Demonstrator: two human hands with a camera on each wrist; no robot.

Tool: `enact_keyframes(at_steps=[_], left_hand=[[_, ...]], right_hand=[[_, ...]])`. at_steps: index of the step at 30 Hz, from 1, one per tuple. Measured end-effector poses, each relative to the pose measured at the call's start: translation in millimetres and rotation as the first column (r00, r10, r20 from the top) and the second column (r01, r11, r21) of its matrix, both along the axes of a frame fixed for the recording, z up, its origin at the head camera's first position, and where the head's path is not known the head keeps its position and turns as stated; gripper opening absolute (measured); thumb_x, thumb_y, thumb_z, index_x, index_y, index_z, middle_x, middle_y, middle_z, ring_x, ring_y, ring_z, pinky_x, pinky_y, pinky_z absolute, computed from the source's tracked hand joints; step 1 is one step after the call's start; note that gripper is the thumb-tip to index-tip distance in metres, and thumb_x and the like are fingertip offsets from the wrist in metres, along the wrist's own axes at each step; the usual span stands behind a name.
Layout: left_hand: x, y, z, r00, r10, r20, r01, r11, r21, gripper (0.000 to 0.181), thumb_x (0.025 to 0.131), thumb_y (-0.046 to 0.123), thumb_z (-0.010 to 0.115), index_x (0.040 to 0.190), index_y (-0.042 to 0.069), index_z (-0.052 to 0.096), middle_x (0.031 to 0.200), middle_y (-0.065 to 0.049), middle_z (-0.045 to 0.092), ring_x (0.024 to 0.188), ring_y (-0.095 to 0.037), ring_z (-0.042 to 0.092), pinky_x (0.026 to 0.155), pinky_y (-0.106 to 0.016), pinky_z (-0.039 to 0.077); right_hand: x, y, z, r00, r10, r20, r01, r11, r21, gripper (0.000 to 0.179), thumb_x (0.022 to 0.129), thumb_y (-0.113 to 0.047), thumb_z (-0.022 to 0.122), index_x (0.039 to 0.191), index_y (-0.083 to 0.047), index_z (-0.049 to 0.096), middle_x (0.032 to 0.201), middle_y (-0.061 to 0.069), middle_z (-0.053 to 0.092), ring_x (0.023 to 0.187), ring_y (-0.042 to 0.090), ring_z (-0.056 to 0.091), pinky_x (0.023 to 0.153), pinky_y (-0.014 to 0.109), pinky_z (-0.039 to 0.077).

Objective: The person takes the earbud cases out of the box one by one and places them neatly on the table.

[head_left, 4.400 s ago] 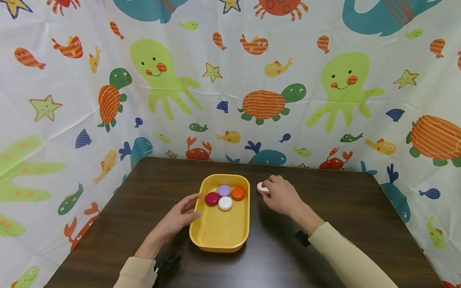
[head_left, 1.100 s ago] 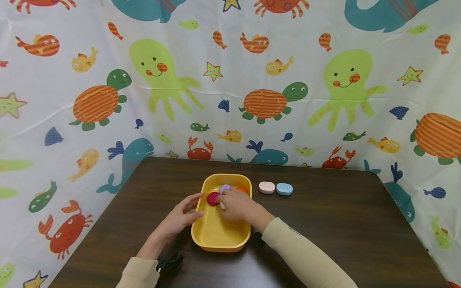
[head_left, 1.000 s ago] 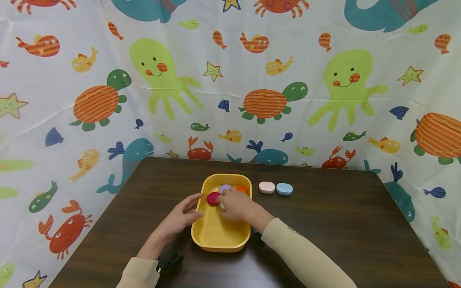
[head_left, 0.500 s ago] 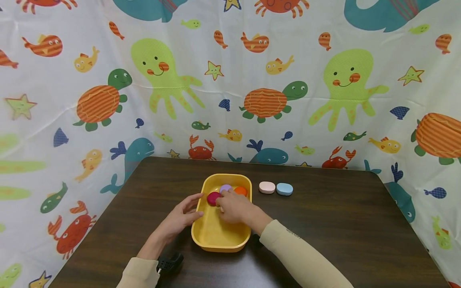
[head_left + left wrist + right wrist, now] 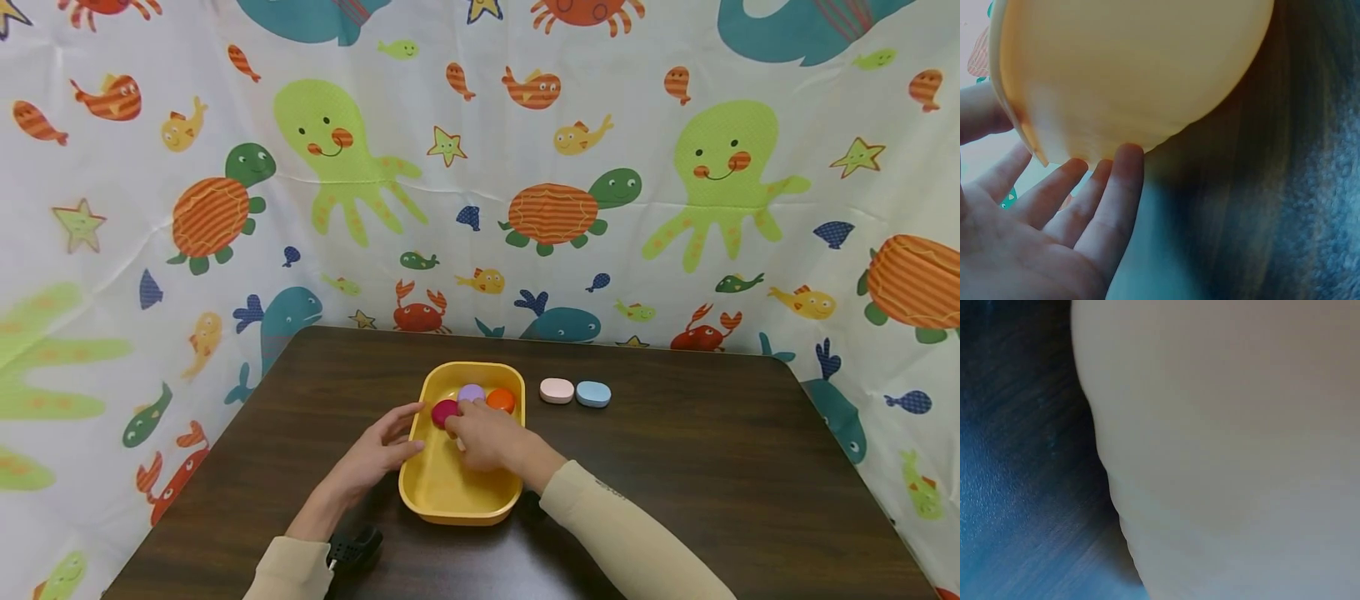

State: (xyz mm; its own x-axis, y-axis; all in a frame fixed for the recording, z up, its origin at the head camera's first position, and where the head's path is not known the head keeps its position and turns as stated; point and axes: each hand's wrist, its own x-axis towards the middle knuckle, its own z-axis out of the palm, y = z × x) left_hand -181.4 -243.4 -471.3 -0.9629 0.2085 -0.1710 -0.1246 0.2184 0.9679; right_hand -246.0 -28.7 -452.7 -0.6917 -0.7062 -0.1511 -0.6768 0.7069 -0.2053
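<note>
A yellow tray point(image 5: 459, 493) stands on the table. In it lie a dark red round piece point(image 5: 443, 412), a lilac one point(image 5: 471, 392) and an orange one point(image 5: 501, 401). My right hand point(image 5: 491, 437) reaches inside with curled fingers, pinching a white round piece point(image 5: 461, 444) that is mostly hidden by them. My left hand point(image 5: 375, 450) touches the tray's left side with its thumb and fingers. In the left wrist view, straight fingers point(image 5: 1124, 187) rest against the outer wall. A pale surface, too close to identify, fills most of the right wrist view.
Right of the tray, a pink oval piece point(image 5: 557, 391) and a blue oval piece point(image 5: 593, 394) lie side by side on the dark wooden table point(image 5: 675, 433). A white curtain point(image 5: 480, 108) with printed sea animals hangs behind the table and along its left.
My right hand has left the pink piece, beside which a blue one now shows, and gone into the tray. Lately it has shifted slightly toward me with the white piece. The left hand has stayed.
</note>
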Motion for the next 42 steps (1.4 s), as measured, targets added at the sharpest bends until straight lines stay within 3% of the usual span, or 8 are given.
enact_keyframes(at_steps=[16,27,42], left_hand=[[-2.9,-1.1,1.2,1.000,0.007,0.004,-0.007,1.000,-0.020,0.064,0.100,0.015,0.064,0.157,0.015,0.034,0.162,-0.020,0.032,0.137,-0.042,0.048,0.104,-0.049,0.050],[-6.2,-1.8,0.1,1.000,-0.001,0.004,0.001,1.000,-0.023,0.064,0.100,0.016,0.063,0.157,0.014,0.034,0.162,-0.021,0.031,0.137,-0.043,0.047,0.104,-0.050,0.050],[-18.0,-5.2,-0.9,1.000,-0.014,0.010,0.014,1.000,-0.024,0.064,0.100,0.015,0.063,0.157,0.014,0.034,0.161,-0.022,0.032,0.136,-0.043,0.048,0.102,-0.050,0.051]], right_hand=[[4.0,5.2,6.8,1.000,0.000,-0.005,0.000,1.000,-0.029,0.030,0.087,-0.030,0.079,0.113,-0.024,0.066,0.107,-0.002,0.052,0.097,0.014,0.051,0.086,0.030,0.056],[6.4,15.2,17.4,1.000,0.003,-0.012,-0.004,0.997,-0.074,0.038,0.085,-0.028,0.079,0.120,-0.021,0.067,0.111,-0.001,0.051,0.100,0.013,0.049,0.082,0.022,0.055],[2.2,23.1,32.6,0.998,-0.019,-0.066,0.014,0.997,-0.074,0.036,0.085,-0.025,0.077,0.120,-0.020,0.068,0.110,-0.001,0.052,0.104,0.017,0.047,0.081,0.025,0.053]])
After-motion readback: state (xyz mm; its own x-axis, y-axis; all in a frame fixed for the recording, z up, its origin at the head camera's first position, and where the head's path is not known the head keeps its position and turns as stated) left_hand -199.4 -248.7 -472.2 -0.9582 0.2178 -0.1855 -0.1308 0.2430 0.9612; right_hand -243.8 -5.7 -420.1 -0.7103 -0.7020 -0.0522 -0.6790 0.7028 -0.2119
